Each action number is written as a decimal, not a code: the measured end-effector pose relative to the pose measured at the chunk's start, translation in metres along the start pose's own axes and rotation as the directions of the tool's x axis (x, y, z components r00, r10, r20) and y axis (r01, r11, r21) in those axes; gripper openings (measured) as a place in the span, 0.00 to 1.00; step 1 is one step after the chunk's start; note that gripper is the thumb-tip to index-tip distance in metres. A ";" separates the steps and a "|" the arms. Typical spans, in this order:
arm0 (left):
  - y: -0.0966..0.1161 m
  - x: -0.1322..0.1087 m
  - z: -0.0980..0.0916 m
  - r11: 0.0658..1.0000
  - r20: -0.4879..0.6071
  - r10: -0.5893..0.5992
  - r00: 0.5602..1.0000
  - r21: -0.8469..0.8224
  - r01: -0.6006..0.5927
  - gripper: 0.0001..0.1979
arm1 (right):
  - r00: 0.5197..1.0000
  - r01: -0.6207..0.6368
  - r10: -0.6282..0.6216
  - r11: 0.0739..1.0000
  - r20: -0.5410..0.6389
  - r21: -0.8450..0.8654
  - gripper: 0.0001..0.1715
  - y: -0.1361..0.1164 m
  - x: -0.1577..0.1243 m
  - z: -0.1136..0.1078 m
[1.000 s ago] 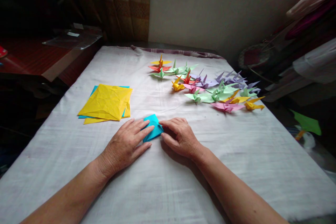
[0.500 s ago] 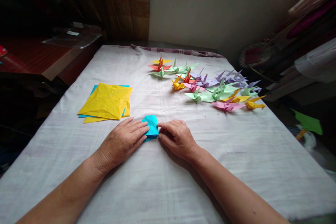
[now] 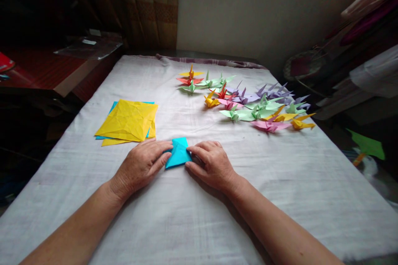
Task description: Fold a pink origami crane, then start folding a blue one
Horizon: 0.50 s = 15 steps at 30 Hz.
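A folded blue paper (image 3: pixel 179 153) lies on the white cloth between my two hands. My left hand (image 3: pixel 144 160) rests at its left side, fingertips on the edge and thumb bent towards it. On the other side, my right hand (image 3: pixel 209 161) has forefinger and thumb at the paper's right edge, slightly apart. Beyond my left hand is a stack of creased yellow sheets (image 3: pixel 129 120) with blue sheets (image 3: pixel 113 105) showing beneath.
Several folded paper cranes (image 3: pixel 258 105) in many colours stand at the back right of the cloth-covered table (image 3: pixel 192 223). A clear plastic bag (image 3: pixel 93 47) lies on the wooden desk (image 3: pixel 46 72) at left. Green paper (image 3: pixel 368 145) is at far right.
The blue paper shows a wider face with a slanted lower edge. My left fingers have drawn back left off its middle, and my right hand has barely moved.
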<state>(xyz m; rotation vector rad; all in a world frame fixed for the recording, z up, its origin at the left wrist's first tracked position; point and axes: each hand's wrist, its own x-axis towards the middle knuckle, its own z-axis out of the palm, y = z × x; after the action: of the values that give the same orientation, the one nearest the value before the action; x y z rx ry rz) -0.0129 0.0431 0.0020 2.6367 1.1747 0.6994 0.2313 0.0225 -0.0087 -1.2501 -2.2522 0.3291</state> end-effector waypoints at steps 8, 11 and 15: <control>-0.011 -0.001 0.007 0.998 -0.025 -0.017 1.000 0.058 0.019 0.21 | 0.998 0.005 -0.009 0.997 -0.058 -0.072 0.10 0.010 0.000 0.002; -0.011 -0.002 0.009 0.996 -0.006 -0.023 1.000 0.082 0.024 0.23 | 0.997 0.009 -0.015 0.997 -0.073 -0.077 0.10 0.012 0.000 0.003; -0.009 -0.001 0.008 0.997 -0.005 -0.003 1.000 0.071 0.003 0.23 | 0.995 0.031 -0.039 0.996 -0.091 -0.087 0.09 0.013 0.000 0.005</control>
<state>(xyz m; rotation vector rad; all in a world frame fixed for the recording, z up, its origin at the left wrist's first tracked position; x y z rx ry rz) -0.0152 0.0490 -0.0085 2.6917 1.2270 0.6767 0.2379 0.0300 -0.0185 -1.2415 -2.2269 0.1595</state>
